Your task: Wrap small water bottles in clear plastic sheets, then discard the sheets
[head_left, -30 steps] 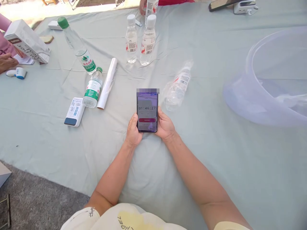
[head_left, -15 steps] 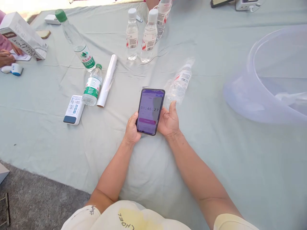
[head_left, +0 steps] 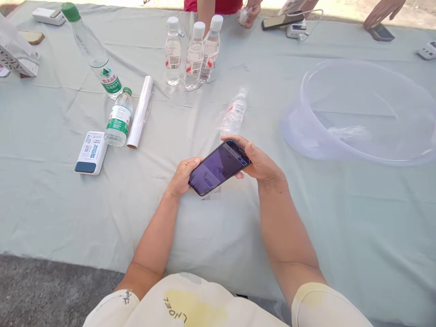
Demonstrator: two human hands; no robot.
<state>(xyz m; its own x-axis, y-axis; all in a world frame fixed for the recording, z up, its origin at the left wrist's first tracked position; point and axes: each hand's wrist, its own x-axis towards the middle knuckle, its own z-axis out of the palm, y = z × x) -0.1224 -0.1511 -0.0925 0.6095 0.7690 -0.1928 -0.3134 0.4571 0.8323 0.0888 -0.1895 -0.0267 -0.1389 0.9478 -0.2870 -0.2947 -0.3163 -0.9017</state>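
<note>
A smartphone with a lit purple screen is tilted to the right above the cloth-covered table. My left hand grips its lower left end, thumb along the edge. At the upper right end my right hand holds it, with fingers behind and the thumb at the near side. The fingers under the phone are partly hidden. Just beyond the phone lies a clear plastic bottle in crumpled wrap.
Three white-capped bottles stand ahead. To the left are a tilted green-capped bottle, a smaller one, a white roll and a power bank. A translucent basin sits right. Other people's hands show at the far edge.
The phone has turned from upright to slanting right. My right hand has moved from beside it to gripping its upper end. The view has swung right, and one far bottle now stands beside the others.
</note>
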